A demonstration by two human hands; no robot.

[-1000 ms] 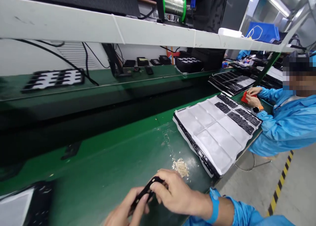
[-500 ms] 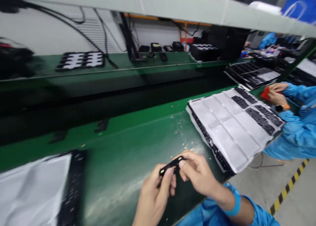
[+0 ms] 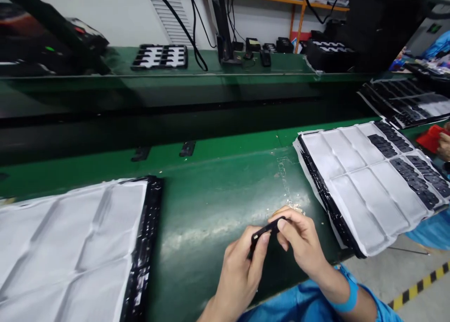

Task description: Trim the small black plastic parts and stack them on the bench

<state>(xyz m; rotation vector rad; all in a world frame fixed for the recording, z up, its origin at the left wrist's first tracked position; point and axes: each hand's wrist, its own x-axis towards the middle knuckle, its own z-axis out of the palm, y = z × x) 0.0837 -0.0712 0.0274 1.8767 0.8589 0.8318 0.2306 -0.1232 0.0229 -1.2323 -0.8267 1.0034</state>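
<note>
A small, flat black part [image 3: 264,231] is pinched between both of my hands above the green table [image 3: 211,205]. My left hand [image 3: 239,275] grips its lower left end with thumb and fingers. At the upper right end, my right hand [image 3: 302,240] closes on it with its fingertips; a blue band sits on that wrist. To the right lies a tray stack covered by a white sheet [image 3: 355,181], with rows of black parts [image 3: 411,167] at its far side. A second white-covered tray stack [image 3: 70,247] lies at my left.
A dark conveyor channel [image 3: 176,120] runs across behind the table. On the far bench stand a black parts tray [image 3: 160,56], cables and small black boxes [image 3: 326,52]. Another person's hand [image 3: 445,144] by a red object [image 3: 431,138] shows at the right edge. Floor with yellow-black tape [image 3: 422,289] lies at the lower right.
The view has swung left and down, bringing the left tray stack into sight. My hands keep hold of the black part and have shifted slightly right in the picture.
</note>
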